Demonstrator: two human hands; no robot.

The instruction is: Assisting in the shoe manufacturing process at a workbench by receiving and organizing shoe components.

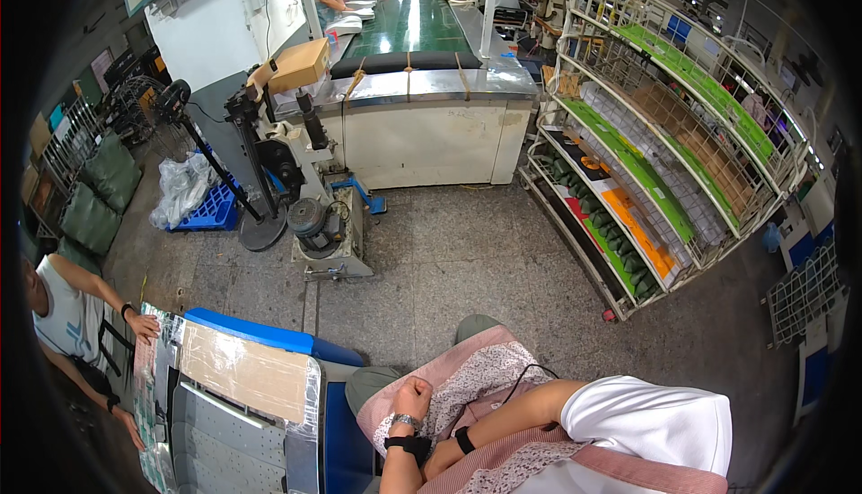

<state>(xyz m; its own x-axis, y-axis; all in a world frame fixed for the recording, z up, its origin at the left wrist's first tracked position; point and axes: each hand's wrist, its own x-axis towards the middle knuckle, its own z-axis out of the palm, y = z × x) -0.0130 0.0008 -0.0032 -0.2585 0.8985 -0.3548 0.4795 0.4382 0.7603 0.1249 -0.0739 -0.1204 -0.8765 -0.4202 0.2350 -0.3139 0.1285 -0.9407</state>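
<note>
My left hand (412,398) rests over my lap with its fingers curled closed, and nothing shows in it. A metal-banded watch (406,421) and a black band (409,447) circle that wrist. My right forearm (525,410) crosses my lap from the right, a black wristband (464,440) on it. My right hand (438,460) lies against the left forearm, its fingers mostly hidden there. Beneath both is my pink patterned apron (485,364). Left of my knees stands a blue-edged machine (269,321) with a plastic-wrapped tan board (242,372) on top.
A co-worker's hands (142,325) touch the machine's far-left side. Ahead stand a conveyor table (422,126) and a motorised machine (316,224). A wire shelf rack (660,148) with dark green items fills the right. A blue crate (211,209) sits on the floor (422,251).
</note>
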